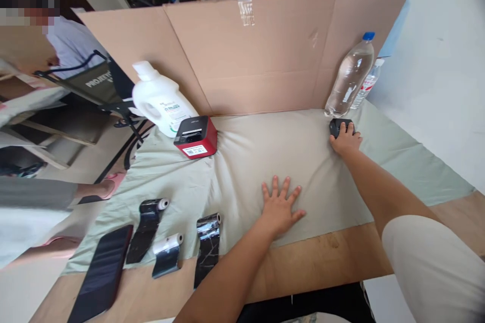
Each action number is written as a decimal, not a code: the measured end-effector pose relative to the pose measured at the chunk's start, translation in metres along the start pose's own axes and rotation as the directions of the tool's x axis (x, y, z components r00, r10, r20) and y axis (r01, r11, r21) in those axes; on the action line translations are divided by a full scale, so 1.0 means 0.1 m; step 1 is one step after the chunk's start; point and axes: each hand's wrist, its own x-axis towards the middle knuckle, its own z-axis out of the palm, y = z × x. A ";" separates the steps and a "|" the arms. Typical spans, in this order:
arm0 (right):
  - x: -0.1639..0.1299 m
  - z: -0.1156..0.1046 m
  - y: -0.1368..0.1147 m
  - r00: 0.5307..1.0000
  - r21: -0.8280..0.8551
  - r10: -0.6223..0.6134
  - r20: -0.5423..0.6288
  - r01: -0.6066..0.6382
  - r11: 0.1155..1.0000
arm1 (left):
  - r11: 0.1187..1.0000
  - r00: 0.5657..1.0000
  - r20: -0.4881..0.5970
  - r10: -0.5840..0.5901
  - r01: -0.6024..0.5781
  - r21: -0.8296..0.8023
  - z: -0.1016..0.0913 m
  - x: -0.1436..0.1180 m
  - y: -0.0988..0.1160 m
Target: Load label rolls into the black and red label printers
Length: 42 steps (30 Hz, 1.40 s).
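The left hand (278, 211) lies on cloth (246, 161), grip wide; the right hand (345, 141) touches a black object (335, 126) (its grip I cannot tell).

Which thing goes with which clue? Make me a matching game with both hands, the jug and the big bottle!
Things:
1. Left hand
2. Jug
3. Right hand
4. Big bottle

Clues:
A. On a black thing
B. Clear, with a blue cap
C. On the cloth, fingers spread
D. White, next to a red and black box

Right pairs: 1-C, 2-D, 3-A, 4-B
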 end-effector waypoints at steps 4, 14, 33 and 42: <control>0.03 -0.08 -0.36 0.994 -0.063 -0.086 -0.062 0.082 0.995 | 0.975 0.963 0.170 0.207 -0.189 -0.117 -0.18 -0.15 -0.07; -1.10 0.29 -2.75 0.654 0.623 -0.749 0.101 0.546 0.561 | 0.778 0.225 -0.751 -0.621 0.068 -0.624 -1.80 0.03 -2.28; -1.95 0.13 -2.28 0.658 0.964 -0.753 -0.006 0.204 0.171 | 0.379 0.519 -0.473 -0.712 -0.284 -0.881 -1.23 0.14 -1.56; -2.39 -0.08 -0.58 0.781 0.940 -0.623 0.034 0.187 0.285 | 0.527 0.745 -0.479 -0.464 -0.202 -0.825 -0.33 -0.05 -0.29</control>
